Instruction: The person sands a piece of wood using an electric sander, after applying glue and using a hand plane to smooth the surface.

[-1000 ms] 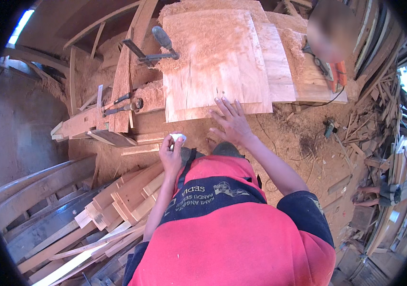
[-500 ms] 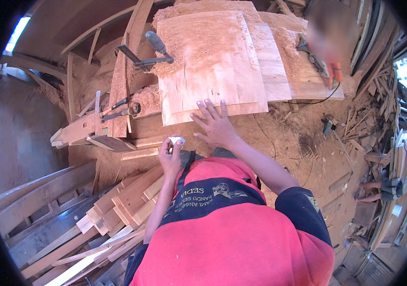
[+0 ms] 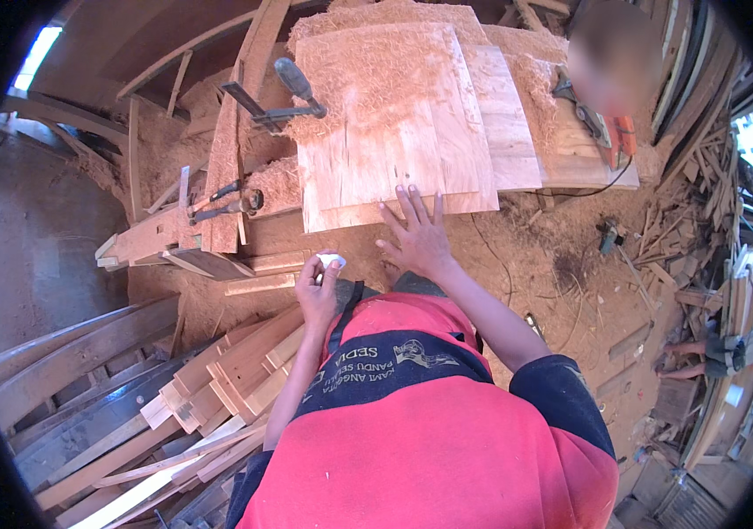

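A large flat wooden board (image 3: 394,132), dusted with shavings, lies on a workbench ahead of me. My right hand (image 3: 418,238) is spread flat with fingers apart, its fingertips reaching the board's near edge. My left hand (image 3: 318,291) is held up near my chest, pinching a small white object (image 3: 332,260) between thumb and fingers. My red and dark shirt fills the lower middle of the view.
A metal clamp (image 3: 284,97) grips wood left of the board. A vise-like tool (image 3: 222,198) sits on a timber further left. Stacked planks (image 3: 218,370) lie at lower left. An orange power tool (image 3: 610,132) rests on the bench's right. Another person (image 3: 729,348) crouches far right among scrap wood.
My right hand has slid a little up toward the board's near edge. My left hand stays raised with the white object.
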A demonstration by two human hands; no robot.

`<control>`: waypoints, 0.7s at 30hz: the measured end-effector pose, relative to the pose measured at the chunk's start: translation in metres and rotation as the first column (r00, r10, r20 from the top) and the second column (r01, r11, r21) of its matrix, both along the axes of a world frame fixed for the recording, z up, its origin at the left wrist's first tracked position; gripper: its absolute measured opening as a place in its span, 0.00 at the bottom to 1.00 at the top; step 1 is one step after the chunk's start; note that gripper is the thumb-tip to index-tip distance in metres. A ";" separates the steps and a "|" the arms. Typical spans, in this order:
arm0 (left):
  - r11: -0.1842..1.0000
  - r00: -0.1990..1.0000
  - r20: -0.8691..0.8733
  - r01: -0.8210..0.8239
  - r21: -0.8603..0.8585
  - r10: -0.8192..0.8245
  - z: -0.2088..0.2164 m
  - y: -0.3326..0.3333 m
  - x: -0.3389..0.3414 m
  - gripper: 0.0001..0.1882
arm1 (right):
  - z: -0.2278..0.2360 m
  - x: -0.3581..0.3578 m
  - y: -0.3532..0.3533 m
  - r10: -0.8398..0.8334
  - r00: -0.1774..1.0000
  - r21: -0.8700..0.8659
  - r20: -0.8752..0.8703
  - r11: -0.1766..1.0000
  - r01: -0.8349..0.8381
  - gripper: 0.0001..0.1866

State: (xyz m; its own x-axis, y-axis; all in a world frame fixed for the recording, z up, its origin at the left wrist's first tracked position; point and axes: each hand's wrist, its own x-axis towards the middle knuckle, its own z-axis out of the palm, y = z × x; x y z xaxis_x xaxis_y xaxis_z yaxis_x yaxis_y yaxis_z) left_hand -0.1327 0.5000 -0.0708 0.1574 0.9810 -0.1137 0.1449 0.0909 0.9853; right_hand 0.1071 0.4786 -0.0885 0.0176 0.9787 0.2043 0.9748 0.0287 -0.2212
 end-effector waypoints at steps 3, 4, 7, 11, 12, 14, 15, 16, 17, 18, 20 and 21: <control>1.000 1.000 0.027 -0.008 0.009 0.008 -0.002 0.002 0.001 0.12 | 0.002 0.004 -0.003 0.046 0.999 0.007 -0.020 0.999 -0.046 0.38; 1.000 1.000 0.020 -0.004 0.008 0.004 -0.001 0.003 0.001 0.12 | 0.000 0.007 0.001 0.035 0.999 0.024 -0.023 0.999 -0.035 0.38; 1.000 1.000 0.008 0.007 0.011 -0.007 -0.001 0.003 0.001 0.12 | -0.001 0.008 0.015 0.064 0.998 0.032 -0.009 0.997 -0.063 0.37; 1.000 1.000 -0.004 0.006 0.015 -0.006 0.001 0.003 0.002 0.12 | -0.012 0.006 0.009 0.263 0.964 0.056 0.036 0.963 -0.264 0.37; 1.000 1.000 -0.005 0.000 0.014 0.000 0.002 0.002 0.001 0.12 | -0.010 0.007 0.004 0.268 0.963 0.055 0.035 0.961 -0.270 0.37; 0.999 0.999 0.010 -0.032 0.005 0.032 0.004 0.001 -0.001 0.12 | -0.004 0.013 -0.006 0.166 0.986 -0.050 -0.022 0.985 -0.166 0.37; 0.999 0.999 0.011 -0.035 0.005 0.035 0.003 0.001 -0.001 0.12 | -0.004 0.017 -0.007 0.169 0.985 -0.051 -0.022 0.984 -0.170 0.37; 0.999 1.000 -0.007 -0.029 0.027 0.029 0.003 0.001 -0.002 0.12 | -0.005 0.021 -0.008 0.094 0.996 -0.041 0.005 0.995 -0.094 0.38; 0.999 0.999 -0.025 -0.022 0.049 0.023 0.002 0.001 -0.003 0.12 | -0.005 0.023 -0.008 0.018 0.999 -0.029 0.031 0.999 -0.017 0.39; 0.998 0.999 -0.026 -0.022 0.051 0.024 -0.001 0.001 -0.005 0.12 | -0.007 0.021 -0.008 0.019 0.999 -0.028 0.030 0.999 -0.018 0.39; 0.999 0.998 -0.060 0.000 0.035 0.002 -0.005 0.000 -0.009 0.11 | -0.009 0.015 -0.008 0.029 0.998 -0.010 0.063 1.000 -0.028 0.41; 0.999 0.998 -0.061 0.002 0.036 0.001 -0.003 0.000 -0.007 0.11 | -0.008 0.012 -0.009 0.027 0.998 -0.009 0.062 1.000 -0.027 0.41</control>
